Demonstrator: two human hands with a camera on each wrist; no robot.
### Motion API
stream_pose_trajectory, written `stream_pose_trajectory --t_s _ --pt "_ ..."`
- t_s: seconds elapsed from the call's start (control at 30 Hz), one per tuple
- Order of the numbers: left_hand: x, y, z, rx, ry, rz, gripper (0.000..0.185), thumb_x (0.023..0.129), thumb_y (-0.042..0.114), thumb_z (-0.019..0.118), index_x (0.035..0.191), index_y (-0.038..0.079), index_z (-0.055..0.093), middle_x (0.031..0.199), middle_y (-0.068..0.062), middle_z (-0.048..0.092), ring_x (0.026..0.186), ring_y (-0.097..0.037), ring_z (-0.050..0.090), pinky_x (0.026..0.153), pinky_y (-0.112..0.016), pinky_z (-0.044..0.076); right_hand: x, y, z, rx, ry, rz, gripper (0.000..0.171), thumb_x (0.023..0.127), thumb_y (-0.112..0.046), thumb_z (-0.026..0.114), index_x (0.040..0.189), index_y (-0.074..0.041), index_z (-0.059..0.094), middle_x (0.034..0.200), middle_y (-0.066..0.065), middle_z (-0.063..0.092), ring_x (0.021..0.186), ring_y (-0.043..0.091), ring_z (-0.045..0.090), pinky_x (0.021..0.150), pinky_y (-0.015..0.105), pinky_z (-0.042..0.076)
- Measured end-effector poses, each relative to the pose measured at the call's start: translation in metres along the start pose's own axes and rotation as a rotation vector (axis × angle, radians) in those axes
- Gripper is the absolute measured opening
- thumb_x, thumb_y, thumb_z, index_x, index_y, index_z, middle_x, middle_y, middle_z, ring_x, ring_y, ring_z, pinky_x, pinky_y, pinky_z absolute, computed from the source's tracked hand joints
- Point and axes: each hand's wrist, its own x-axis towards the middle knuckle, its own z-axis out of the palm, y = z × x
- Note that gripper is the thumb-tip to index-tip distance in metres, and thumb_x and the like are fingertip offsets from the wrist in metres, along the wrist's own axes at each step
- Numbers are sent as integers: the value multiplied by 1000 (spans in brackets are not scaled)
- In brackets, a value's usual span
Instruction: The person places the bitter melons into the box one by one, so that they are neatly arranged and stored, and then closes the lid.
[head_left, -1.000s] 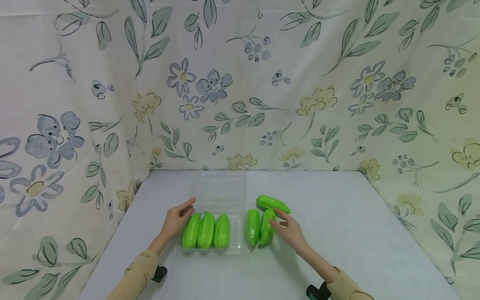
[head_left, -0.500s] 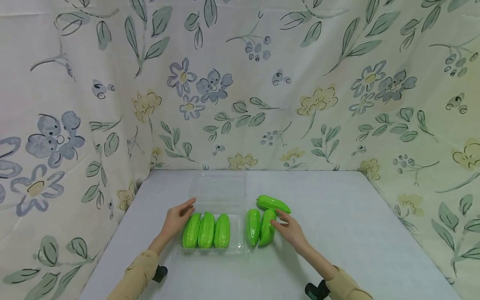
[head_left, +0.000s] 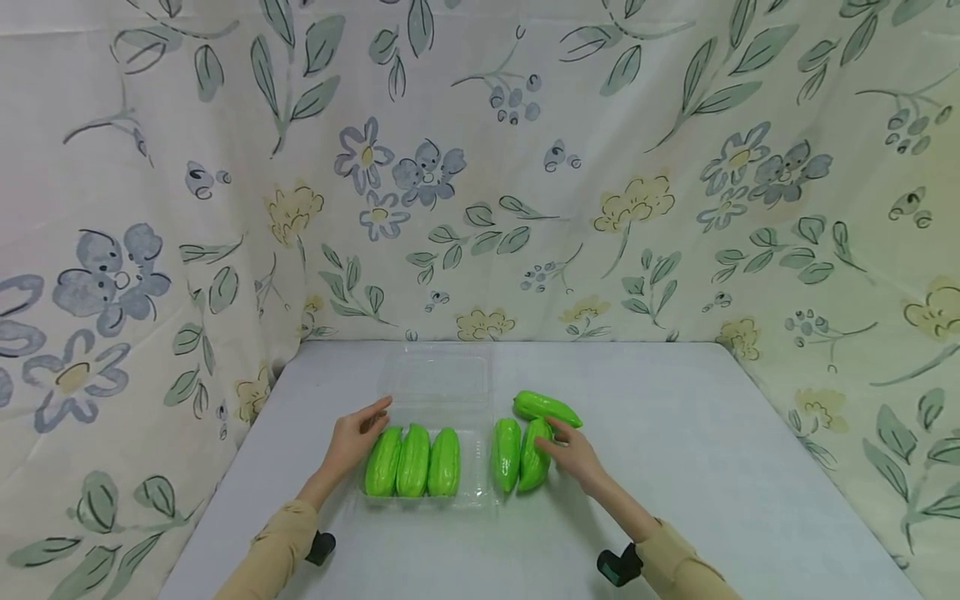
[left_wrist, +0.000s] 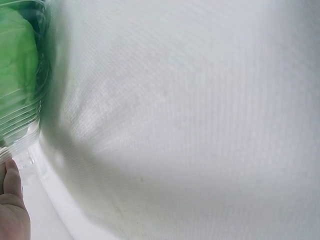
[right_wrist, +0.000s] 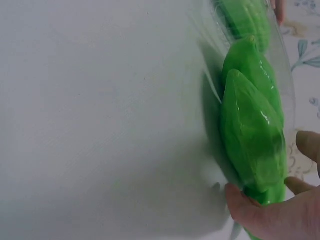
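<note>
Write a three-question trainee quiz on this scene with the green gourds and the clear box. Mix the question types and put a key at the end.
1. How many green gourds lie inside the clear plastic box?
2. True or false: the right hand touches the gourd by the box, one of three lying on the table outside the box.
3. The left hand is: A) lifting a gourd out of the box; B) resting at the left side of the box, beside the leftmost gourd; C) flat on the table far from the box.

Key
1. Three, side by side.
2. True. The wrist view shows its thumb and fingers around that gourd's end.
3. B.
</note>
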Motion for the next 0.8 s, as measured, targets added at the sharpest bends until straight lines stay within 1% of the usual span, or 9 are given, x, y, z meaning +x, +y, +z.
stream_pose_trajectory --t_s 0.07,0.13,0.27,0.37,0.47,0.6,0.8 --pt "0 0 0 1 0 2 37 92 11 62 129 9 59 113 -16 69 91 -13 65 70 -17 49 2 1 1 0 -8 3 58 91 -27 63 139 -2 44 131 32 50 122 46 48 91 52 48" --pt "-1 0 0 2 2 5 37 92 11 62 129 9 60 113 -16 69 91 -10 65 69 -17 49 4 1 3 -4 -12 4 59 90 -27 65 139 -2 44 129 32 51 120 45 48 88 51 49" --pt "-1 0 1 -1 2 17 37 92 11 62 129 7 60 107 -16 70 75 -2 56 62 -18 45 7 4 5 -6 -11 -4 59 88 -25 68 138 -4 46 128 30 53 117 43 51 83 46 51" --pt "0 0 2 -12 2 24 37 92 10 62 129 6 59 103 -17 71 67 -2 48 58 -19 42 7 5 7 -9 0 -11 59 86 -24 70 137 -5 48 125 29 55 112 40 54 77 40 52" --pt "-1 0 1 -17 3 31 37 92 10 62 129 5 59 104 -18 70 69 0 50 59 -19 43 7 5 9 -13 9 -13 58 86 -23 70 137 -6 49 125 29 54 111 40 54 74 38 53" --pt "-1 2 -1 -11 9 40 36 92 9 62 128 6 60 105 -17 71 74 -1 54 61 -18 44 6 5 11 -24 19 -21 57 87 -23 69 137 -6 49 128 30 52 113 41 53 74 39 53" --pt "0 1 -1 -16 8 35 36 92 10 62 128 6 60 107 -18 70 71 0 51 60 -18 43 6 4 12 -46 27 -21 57 86 -23 70 136 -6 50 123 28 54 108 38 55 70 35 52"
